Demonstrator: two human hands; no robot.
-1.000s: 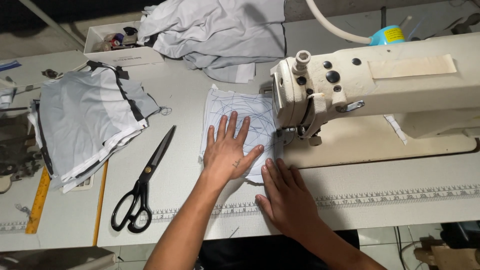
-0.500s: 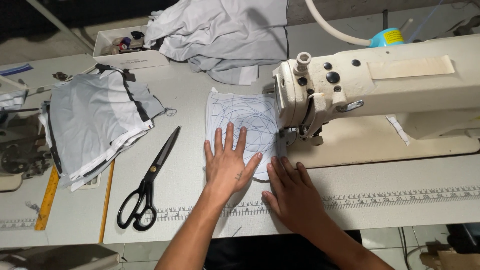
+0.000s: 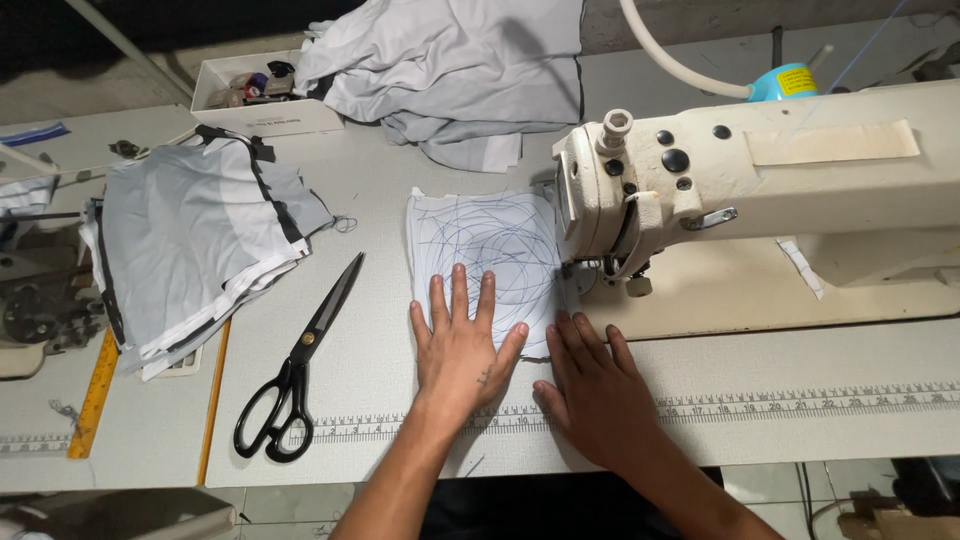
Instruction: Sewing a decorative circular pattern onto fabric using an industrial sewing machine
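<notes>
You are pressing your left hand (image 3: 462, 345) and right hand (image 3: 596, 385), both spread flat, on the cloth (image 3: 490, 245), risking fingers nearing the needle (image 3: 580, 272).

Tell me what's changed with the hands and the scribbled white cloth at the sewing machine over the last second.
Very little. The left hand lies flat, fingers spread, on the white cloth as before; the right hand rests at the cloth's lower right edge beside the sewing machine, perhaps edged slightly toward the needle. Nothing was picked up or released. The scissors and the grey fabric stack have not moved.
</notes>
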